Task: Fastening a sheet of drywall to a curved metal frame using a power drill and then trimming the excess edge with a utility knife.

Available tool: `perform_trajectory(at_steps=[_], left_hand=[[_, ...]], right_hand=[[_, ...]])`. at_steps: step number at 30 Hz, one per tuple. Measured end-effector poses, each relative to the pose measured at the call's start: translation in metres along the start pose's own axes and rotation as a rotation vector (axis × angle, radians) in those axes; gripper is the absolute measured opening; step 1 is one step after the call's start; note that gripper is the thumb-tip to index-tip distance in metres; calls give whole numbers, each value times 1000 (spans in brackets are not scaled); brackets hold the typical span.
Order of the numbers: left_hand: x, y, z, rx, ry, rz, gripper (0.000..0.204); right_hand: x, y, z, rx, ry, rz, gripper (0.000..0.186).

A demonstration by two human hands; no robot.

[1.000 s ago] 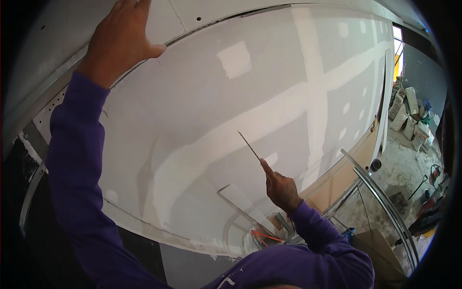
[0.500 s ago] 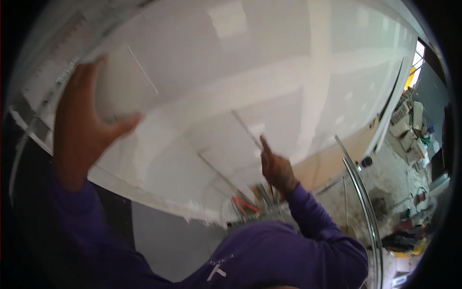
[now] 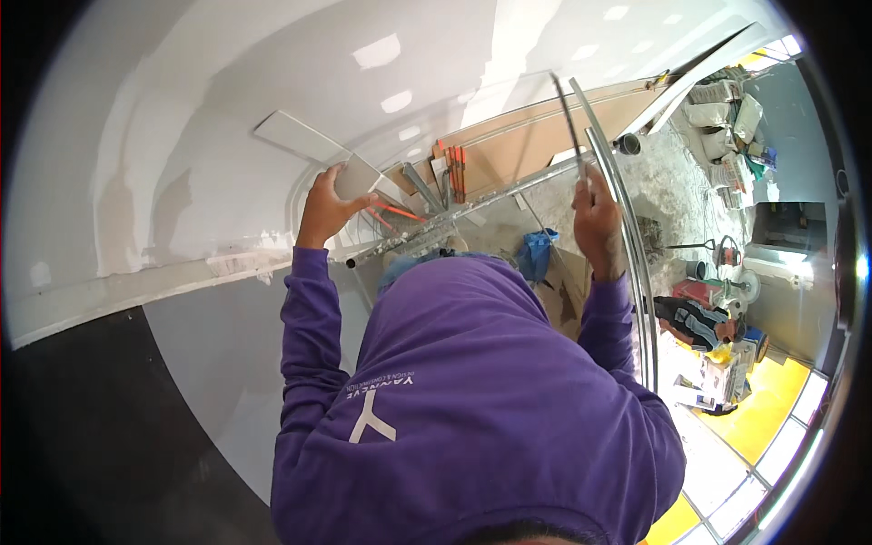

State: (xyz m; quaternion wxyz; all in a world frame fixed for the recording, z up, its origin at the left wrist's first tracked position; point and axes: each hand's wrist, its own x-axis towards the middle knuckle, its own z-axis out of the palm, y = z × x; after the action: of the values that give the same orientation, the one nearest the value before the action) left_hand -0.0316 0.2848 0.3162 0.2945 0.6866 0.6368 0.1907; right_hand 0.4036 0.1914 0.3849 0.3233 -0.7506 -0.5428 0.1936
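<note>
My left hand (image 3: 329,207) is raised near the pale wall, thumb and fingers closed around a flat, pale rectangular plate (image 3: 361,176). The plate tilts, one long edge running from upper left to lower right; its exact kind cannot be made out. On the right, my right hand (image 3: 599,218) is wrapped around the lower end of a thin, dark, long-bladed tool (image 3: 568,116). Seen nearly edge-on, its blade points up and away from me. The blade's tip stands in front of the wall, apart from my left hand.
The wall (image 3: 209,109) carries white filler patches. Curved metal rails (image 3: 627,236) stand close beside my right hand. Orange-edged strips (image 3: 457,174) lean at the wall's foot, near a blue bag (image 3: 538,254). Farther right, another person (image 3: 695,320) is beside stacked goods, with sacks (image 3: 713,118) behind.
The view has swung, showing more of my back and the floor. My left hand appears smaller and closer to the middle; the right-hand tool now points more upright, beside the rails.
</note>
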Motion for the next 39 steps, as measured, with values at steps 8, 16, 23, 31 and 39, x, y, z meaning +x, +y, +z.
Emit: perform_trajectory(at_steps=[8,16,23,31,39], left_hand=[[16,3,-61,11,310,238,107],[-33,154,-227,9,570,798,71],[-52,278,-396,443,1138,1317,56],[-26,330,-481,863,1270,1361,53],[-7,323,-484,860,1283,1381,49]], right_hand=[[3,-87,22,280,59,-473,39],[34,-289,-10,394,224,-1125,53],[46,-496,-10,768,418,-1339,47],[61,-575,-1,900,668,-1206,45],[64,-589,2,903,775,-1216,47]])
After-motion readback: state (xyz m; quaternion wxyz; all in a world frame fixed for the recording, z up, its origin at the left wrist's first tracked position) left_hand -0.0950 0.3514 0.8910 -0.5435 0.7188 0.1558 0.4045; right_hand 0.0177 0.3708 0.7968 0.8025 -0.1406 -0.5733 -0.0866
